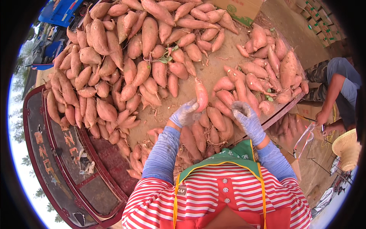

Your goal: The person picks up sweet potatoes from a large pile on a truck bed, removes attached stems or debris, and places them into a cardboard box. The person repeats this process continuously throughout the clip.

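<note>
In my left hand, gloved in a dirty pale-blue work glove, is a plump sweet potato, held by its lower end with a thin tail pointing up. My right hand, gloved the same way, hovers over the edge of the sorted sweet potatoes, its fingers curled with thumb near fingertips; I cannot tell whether anything small is pinched there. Beneath and between the hands lies a group of sweet potatoes. A large heap of sweet potatoes spreads to the left and far side, and a smaller heap sits at the right.
The heaps rest on a dusty flat bed with a dark red rim. Its hinged side panel stands at left. A cardboard box is at the far side. To the right, another person's arm reaches over an open box near a straw hat.
</note>
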Motion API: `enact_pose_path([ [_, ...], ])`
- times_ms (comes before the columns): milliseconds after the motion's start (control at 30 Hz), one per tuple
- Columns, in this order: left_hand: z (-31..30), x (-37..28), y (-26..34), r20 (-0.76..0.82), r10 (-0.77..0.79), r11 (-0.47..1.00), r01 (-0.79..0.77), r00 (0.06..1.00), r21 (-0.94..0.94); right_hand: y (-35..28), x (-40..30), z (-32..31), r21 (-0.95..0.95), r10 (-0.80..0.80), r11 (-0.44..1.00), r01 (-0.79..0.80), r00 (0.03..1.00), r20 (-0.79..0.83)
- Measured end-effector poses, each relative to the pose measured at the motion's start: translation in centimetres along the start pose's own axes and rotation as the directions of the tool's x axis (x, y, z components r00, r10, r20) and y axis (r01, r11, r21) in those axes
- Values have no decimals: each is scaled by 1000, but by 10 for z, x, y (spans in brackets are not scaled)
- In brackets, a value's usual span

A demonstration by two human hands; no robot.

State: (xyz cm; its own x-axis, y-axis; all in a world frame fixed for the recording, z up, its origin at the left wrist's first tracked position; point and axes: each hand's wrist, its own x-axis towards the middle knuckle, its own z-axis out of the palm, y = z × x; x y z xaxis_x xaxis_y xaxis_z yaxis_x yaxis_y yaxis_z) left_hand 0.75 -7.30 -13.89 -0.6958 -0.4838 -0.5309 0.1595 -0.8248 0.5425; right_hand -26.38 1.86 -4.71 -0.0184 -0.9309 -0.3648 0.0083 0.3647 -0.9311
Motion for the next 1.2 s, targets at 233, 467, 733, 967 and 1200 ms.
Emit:
enact_pose_path([
  [233,83,-34,-26,-80,121,851,-62,989,521,6,27,77,277,120,950,-147,986,112],
  [467,125,-54,-26,-68,283,123,35,957,992,6,-9,56,-241,-132,963,117,990,-48],
  [733,105,-40,-50,-49,487,524,-247,872,815,-22,-33,18,-609,-172,782,130,985,-10],
  [967,112,-16,-21,-205,422,898,-377,883,226,24,-40,35,199,206,946,-255,950,236],
  [1200,44,44,-3,-455,403,778,-35,794,627,-12,-53,18,517,197,676,-525,805,560],
])
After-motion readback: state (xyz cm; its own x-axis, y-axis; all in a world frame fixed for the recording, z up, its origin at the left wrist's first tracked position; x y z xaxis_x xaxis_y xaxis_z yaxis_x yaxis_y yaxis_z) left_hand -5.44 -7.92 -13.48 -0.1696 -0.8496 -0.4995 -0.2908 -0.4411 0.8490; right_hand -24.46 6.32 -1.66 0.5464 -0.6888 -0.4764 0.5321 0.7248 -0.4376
